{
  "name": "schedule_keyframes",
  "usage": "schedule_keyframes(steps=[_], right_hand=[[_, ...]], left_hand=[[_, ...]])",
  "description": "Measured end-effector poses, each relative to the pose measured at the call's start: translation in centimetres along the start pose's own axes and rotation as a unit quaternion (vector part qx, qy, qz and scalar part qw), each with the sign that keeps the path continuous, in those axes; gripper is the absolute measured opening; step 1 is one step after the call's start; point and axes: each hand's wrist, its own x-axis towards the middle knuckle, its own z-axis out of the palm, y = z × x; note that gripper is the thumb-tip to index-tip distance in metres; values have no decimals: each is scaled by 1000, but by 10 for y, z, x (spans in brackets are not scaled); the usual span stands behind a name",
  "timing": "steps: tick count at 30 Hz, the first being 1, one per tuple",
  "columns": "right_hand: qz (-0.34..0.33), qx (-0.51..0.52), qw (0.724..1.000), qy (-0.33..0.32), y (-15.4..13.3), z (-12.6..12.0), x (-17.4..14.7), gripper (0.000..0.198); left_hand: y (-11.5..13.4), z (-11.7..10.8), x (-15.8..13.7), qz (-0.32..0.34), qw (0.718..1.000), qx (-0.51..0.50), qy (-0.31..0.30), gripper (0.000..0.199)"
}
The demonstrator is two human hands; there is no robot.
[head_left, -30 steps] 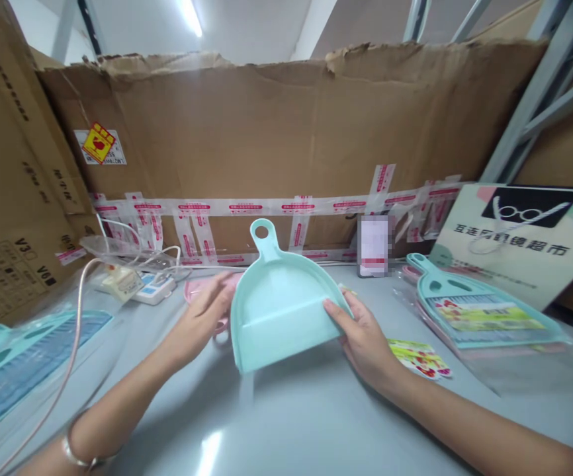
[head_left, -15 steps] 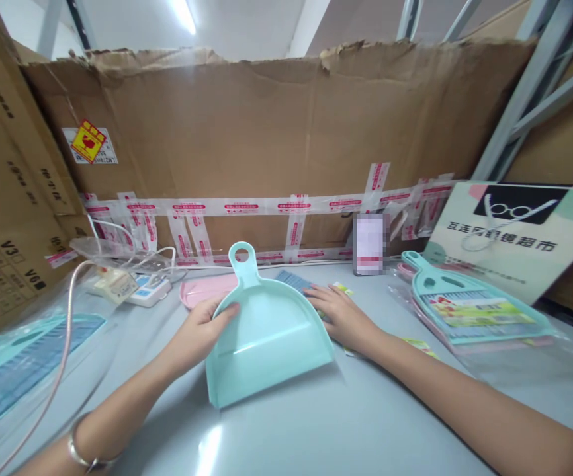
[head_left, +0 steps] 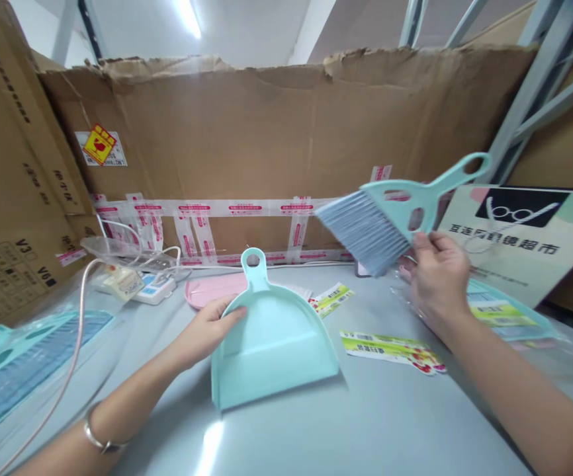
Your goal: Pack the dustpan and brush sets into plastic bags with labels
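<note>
dustpan left of brush | labels on table | carton behind

A smooth grey table is seen under the left hand and the right hand. Behind the left hand, a pink dustpan is laid, partly hidden. A white power strip is set farther back, to that hand's left. Well out to its left, a bagged green brush set is put down. Two bright paper labels are laid flat between the hands, the longer one nearer the right hand. Right of the right hand, another bagged set is laid, partly covered.
</note>
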Motion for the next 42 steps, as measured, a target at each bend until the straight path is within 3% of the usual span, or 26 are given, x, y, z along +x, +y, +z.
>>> schedule_keyframes(steps=[3,6,9,11,13,17,22,26,28,31,34,36,38,42], right_hand=[[106,105,985,-92,-14,0,-10,30],[167,50,936,-304,-31,12,-41,33],[153,-35,867,-473,-46,29,-76,30],[119,-92,840,-521,-52,36,-93,27],[77,-162,837,-517,-54,38,-103,24],[18,-269,853,-446,-52,38,-108,24],[-80,-314,862,-389,-46,38,-108,29],[-228,-384,825,-346,-42,38,-109,32],[-267,-411,808,-329,-41,38,-107,34],[-204,-402,830,-330,-38,38,-101,31],[-45,-299,874,-381,-35,41,-97,40],[34,-206,872,-443,-32,44,-98,38],[68,-145,863,-480,-29,48,-102,36],[85,-136,878,-450,-26,50,-113,37]], left_hand=[[-2,1,3,-8,1000,-12,5,34],[-3,3,4,-4,1000,-16,4,40],[-5,5,5,7,1000,-11,9,44],[-7,7,6,13,1000,-9,17,46],[-10,7,7,22,999,-5,26,49],[-12,7,8,57,998,24,30,54],[-3,12,4,78,994,70,-13,39],[-2,20,0,93,992,80,-22,30],[-3,24,-1,87,993,74,-21,31],[-5,27,-1,75,995,69,-15,32],[-6,28,1,68,996,64,-6,33],[-7,28,2,63,996,69,-1,35],[-8,27,3,51,995,88,7,39],[-8,27,2,92,983,150,58,38]])
